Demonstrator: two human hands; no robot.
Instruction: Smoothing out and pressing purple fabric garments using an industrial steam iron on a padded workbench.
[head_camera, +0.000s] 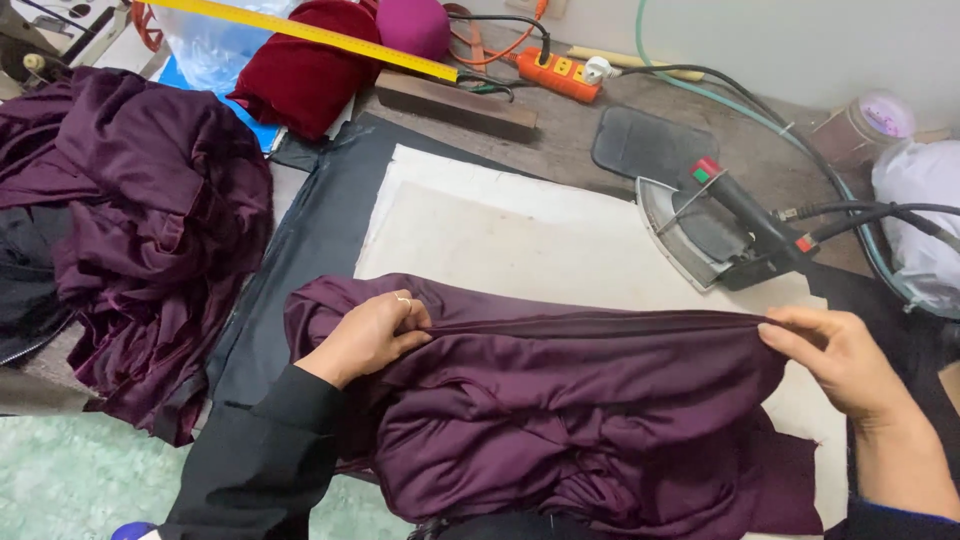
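An iron (715, 225) rests tilted on the tabletop (600, 130) just beyond the white pad (520, 235), with a heap of purple cloth (140, 220) at far left. Left hand (368, 335) pinches the purple fabric (560, 420) closed; right hand (835, 355) grips its far edge, the seam stretched taut between them.

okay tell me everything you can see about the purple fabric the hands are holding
The purple fabric is dark plum, smooth with a slight sheen, like satin. It lies bunched in folds on the white pad, its near part spilling over the table edge. Its top edge is a seam or fold pulled taut in a straight line between the left hand and the right hand, each pinching one end. The iron stands apart behind it.
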